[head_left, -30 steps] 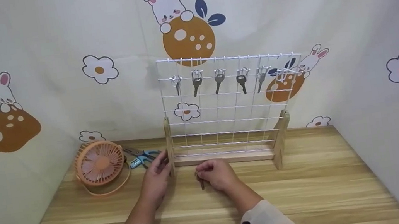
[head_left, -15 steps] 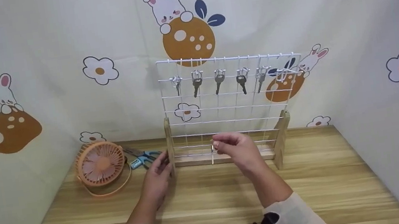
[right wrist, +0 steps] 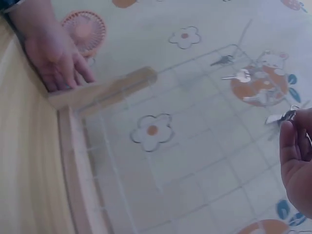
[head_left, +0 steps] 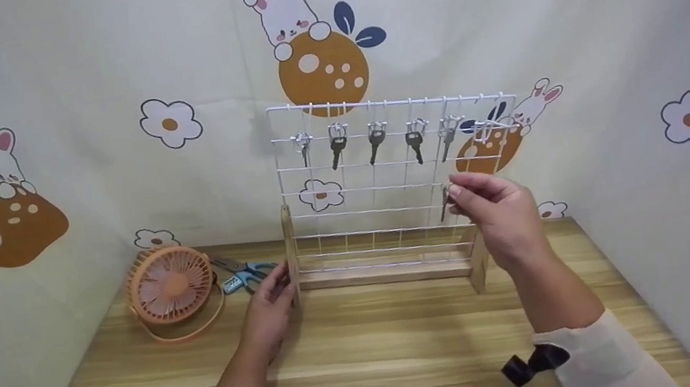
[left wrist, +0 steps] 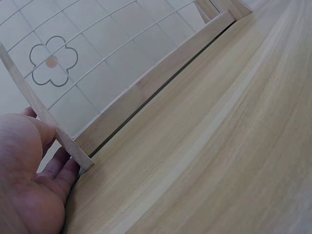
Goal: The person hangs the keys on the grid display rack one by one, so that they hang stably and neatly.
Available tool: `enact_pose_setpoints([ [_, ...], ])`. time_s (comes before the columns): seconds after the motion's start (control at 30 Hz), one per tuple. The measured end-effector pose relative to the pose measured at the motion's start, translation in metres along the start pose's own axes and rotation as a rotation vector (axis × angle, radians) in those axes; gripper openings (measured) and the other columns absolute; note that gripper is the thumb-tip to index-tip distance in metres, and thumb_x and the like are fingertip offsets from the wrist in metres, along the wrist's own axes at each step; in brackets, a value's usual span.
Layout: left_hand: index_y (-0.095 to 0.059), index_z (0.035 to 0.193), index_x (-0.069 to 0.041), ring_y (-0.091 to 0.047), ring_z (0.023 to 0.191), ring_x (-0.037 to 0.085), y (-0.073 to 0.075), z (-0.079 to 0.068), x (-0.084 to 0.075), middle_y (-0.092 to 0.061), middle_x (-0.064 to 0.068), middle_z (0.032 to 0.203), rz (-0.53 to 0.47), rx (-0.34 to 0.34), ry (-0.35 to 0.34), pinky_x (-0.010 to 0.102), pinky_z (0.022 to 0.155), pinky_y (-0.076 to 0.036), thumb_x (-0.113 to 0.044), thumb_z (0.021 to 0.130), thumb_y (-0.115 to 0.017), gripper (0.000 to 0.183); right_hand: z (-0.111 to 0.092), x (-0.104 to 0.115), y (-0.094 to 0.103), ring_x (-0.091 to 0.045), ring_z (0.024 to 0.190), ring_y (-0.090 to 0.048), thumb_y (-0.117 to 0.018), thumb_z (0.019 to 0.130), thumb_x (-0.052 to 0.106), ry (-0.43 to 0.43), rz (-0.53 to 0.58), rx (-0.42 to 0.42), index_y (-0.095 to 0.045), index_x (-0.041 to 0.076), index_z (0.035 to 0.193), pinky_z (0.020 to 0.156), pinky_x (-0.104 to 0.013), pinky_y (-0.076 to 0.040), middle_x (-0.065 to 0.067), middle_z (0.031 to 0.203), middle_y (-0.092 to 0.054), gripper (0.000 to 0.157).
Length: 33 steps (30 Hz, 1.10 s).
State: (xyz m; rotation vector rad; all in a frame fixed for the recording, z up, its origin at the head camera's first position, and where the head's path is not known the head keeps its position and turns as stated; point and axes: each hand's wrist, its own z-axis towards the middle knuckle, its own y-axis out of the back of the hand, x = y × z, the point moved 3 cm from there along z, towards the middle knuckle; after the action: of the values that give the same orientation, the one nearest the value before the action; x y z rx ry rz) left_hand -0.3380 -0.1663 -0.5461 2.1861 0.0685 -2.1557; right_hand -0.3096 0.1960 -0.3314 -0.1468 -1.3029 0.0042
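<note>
My right hand (head_left: 507, 218) pinches a key (head_left: 444, 204) between thumb and fingertips, its blade hanging down. It is raised before the right part of a white wire grid rack (head_left: 366, 105), below the hanging keys. Several keys, such as this dark one (head_left: 378, 146), hang in a row from white hooks near the top. At the right end of that row, a white hook (head_left: 490, 127) has no key on it. Low on the left, my left hand (head_left: 267, 312) touches the outer side of the rack's wooden post (left wrist: 70, 146) with its thumb and fingers.
An orange fan (head_left: 175, 285) stands on the wood-grain table (head_left: 367, 352) at the left. Between it and the rack lies a blue-handled tool (head_left: 248, 271). A wooden bar (head_left: 383, 276) runs along the rack's base, and a printed curtain (head_left: 197, 52) encloses the table.
My right hand has carried the key up and to the right, from low over the table to the right part of the grid. The left hand stays at the post.
</note>
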Motion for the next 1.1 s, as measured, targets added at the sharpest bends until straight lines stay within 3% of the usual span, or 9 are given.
enact_pose_setpoints([
  [0.1,-0.043,0.164,-0.021,-0.04,0.16,0.031,0.0,0.0,0.001,-0.044,0.009,0.17,-0.004,0.013,-0.006,0.047,0.127,-0.045,-0.013,0.112,-0.055,0.054,0.001,0.02,0.012,-0.013,0.086,-0.075,-0.074,0.099,0.002,0.047,0.057,-0.063,-0.081,0.004,0.112,0.083,-0.025,-0.067,-0.004,0.101,-0.078,0.015],
  [0.27,-0.043,0.164,-0.022,-0.04,0.16,0.031,0.0,0.001,0.002,-0.043,0.008,0.171,0.001,0.01,0.018,0.046,0.128,-0.043,-0.015,0.112,-0.055,0.054,0.006,0.048,0.031,-0.016,0.081,-0.075,-0.08,0.094,0.003,0.115,0.167,-0.159,-0.079,-0.002,0.112,0.079,-0.025,-0.067,-0.008,0.1,-0.079,0.019],
  [0.37,-0.044,0.164,-0.025,-0.041,0.159,0.031,0.0,0.001,0.002,-0.043,0.007,0.171,0.01,0.008,0.035,0.046,0.129,-0.042,-0.016,0.112,-0.056,0.054,0.009,0.059,0.042,-0.018,0.08,-0.075,-0.084,0.091,0.004,0.143,0.227,-0.207,-0.077,-0.007,0.116,0.079,-0.025,-0.067,-0.011,0.103,-0.079,0.028],
  [0.47,-0.044,0.163,-0.027,-0.041,0.159,0.03,0.0,0.001,0.002,-0.043,0.005,0.171,0.012,0.007,0.042,0.046,0.129,-0.042,-0.017,0.112,-0.056,0.053,0.013,0.064,0.049,-0.019,0.08,-0.075,-0.085,0.089,0.002,0.156,0.262,-0.232,-0.077,-0.006,0.113,0.077,-0.025,-0.068,-0.013,0.103,-0.078,0.026],
  [0.8,-0.044,0.164,-0.024,-0.041,0.159,0.031,0.0,0.001,0.002,-0.041,0.008,0.171,0.002,0.0,0.025,0.044,0.129,-0.042,-0.013,0.112,-0.054,0.053,0.024,0.06,0.05,-0.017,0.084,-0.078,-0.085,0.09,0.005,0.129,0.212,-0.198,-0.078,-0.004,0.115,0.082,-0.026,-0.068,-0.01,0.106,-0.079,0.027],
  [1.1,-0.045,0.163,-0.021,-0.039,0.16,0.032,0.0,0.002,0.003,-0.044,0.008,0.17,0.0,-0.005,0.004,0.046,0.13,-0.041,-0.013,0.112,-0.056,0.054,0.024,0.037,0.053,-0.017,0.08,-0.075,-0.084,0.091,0.004,0.105,0.207,-0.213,-0.079,-0.003,0.114,0.08,-0.025,-0.068,-0.007,0.1,-0.077,0.024],
])
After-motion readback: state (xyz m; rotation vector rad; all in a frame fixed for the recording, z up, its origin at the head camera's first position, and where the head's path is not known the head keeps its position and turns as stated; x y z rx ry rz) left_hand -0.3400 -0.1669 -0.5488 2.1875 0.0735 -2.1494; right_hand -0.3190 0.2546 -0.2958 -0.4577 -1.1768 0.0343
